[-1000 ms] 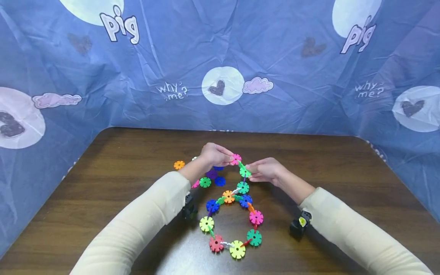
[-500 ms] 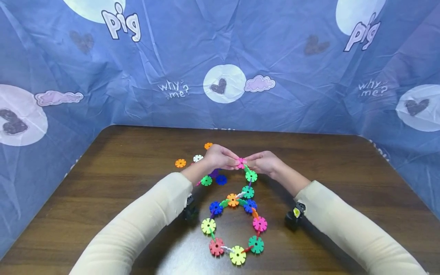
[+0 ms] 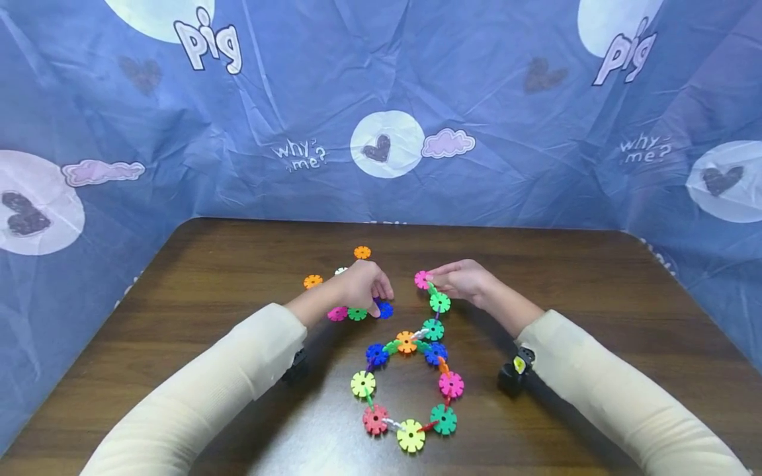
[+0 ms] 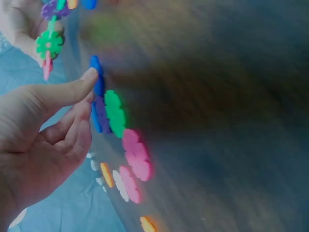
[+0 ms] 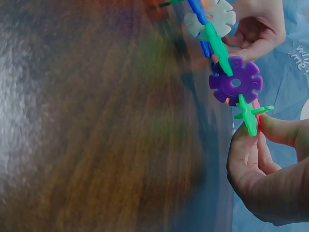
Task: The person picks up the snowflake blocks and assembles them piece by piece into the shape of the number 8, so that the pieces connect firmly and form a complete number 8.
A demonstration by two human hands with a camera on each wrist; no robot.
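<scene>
The loose blue disc [image 3: 385, 310] lies left of the chain [image 3: 407, 342] and slightly nearer the person than its far end. The left hand [image 3: 359, 284] is much the closer, above it with loosely bent fingers and thumb at its edge; whether they touch is hard to tell. The right hand [image 3: 467, 281] pinches the pink end disc [image 3: 421, 279], from which the chain's long axis runs back toward the person, into a closed ring [image 3: 411, 435].

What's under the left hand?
In the head view, a notched blue disc, green disc and pink disc peek out beside the left hand; the left wrist view adds a purple disc. From above, the hand hides whatever lies directly beneath.
</scene>
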